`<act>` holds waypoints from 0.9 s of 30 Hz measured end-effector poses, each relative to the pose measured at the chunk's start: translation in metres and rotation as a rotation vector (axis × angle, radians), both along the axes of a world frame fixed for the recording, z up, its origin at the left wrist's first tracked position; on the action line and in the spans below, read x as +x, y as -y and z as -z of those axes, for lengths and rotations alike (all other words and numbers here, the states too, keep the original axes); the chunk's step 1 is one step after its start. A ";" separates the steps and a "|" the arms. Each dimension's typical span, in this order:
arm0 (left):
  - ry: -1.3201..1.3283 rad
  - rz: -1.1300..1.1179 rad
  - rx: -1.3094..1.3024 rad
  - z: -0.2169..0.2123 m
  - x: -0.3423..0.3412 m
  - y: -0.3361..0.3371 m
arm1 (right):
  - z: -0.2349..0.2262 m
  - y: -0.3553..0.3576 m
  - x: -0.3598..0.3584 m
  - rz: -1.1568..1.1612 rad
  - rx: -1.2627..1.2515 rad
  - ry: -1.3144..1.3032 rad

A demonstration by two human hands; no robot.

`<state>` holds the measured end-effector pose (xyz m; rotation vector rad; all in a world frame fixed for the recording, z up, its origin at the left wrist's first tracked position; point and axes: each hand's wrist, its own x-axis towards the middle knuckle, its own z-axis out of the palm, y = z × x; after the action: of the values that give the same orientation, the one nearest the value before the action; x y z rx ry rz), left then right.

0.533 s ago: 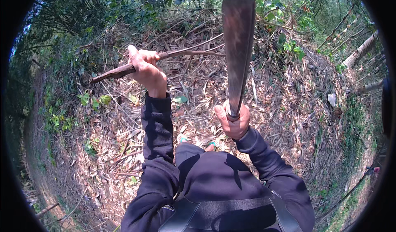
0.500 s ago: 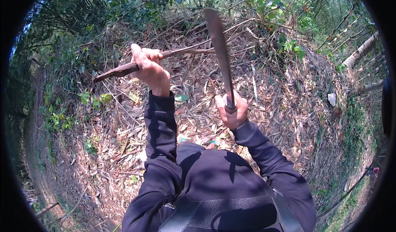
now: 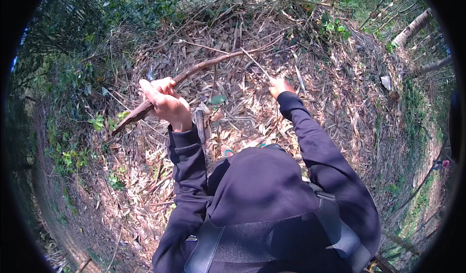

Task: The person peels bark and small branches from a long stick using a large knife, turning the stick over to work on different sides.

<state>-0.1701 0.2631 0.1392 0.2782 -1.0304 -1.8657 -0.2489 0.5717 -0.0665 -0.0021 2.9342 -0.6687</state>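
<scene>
Head view: left hand (image 3: 167, 103) clenches a branch (image 3: 198, 66) slanting away rightward; right hand (image 3: 281, 86) curls round something slim (image 3: 256, 63)

A crooked brown branch (image 3: 199, 67) slants up rightward, near an edge-on machete (image 3: 257, 64).

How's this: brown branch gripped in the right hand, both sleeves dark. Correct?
Wrong hand: the head view shows the left hand gripping the brown branch. Both sleeves are dark, as stated.
</scene>
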 end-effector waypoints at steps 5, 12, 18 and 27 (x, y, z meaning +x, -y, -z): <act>-0.013 -0.050 0.168 0.016 0.007 0.079 | -0.027 0.047 0.079 0.016 -0.298 -0.052; -0.196 0.077 -0.005 -0.028 0.009 0.137 | -0.044 0.100 0.102 -0.156 -0.642 0.041; -0.088 -0.087 0.025 -0.069 -0.035 0.117 | -0.080 0.104 0.036 -0.633 -0.715 -0.319; -0.054 -0.204 0.088 -0.066 -0.090 0.098 | -0.018 0.035 -0.069 -0.503 -0.229 0.054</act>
<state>-0.2602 0.1646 0.2050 0.3689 -0.8524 -1.7266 -0.3178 0.5370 -0.0484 -0.7031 2.6183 -0.8840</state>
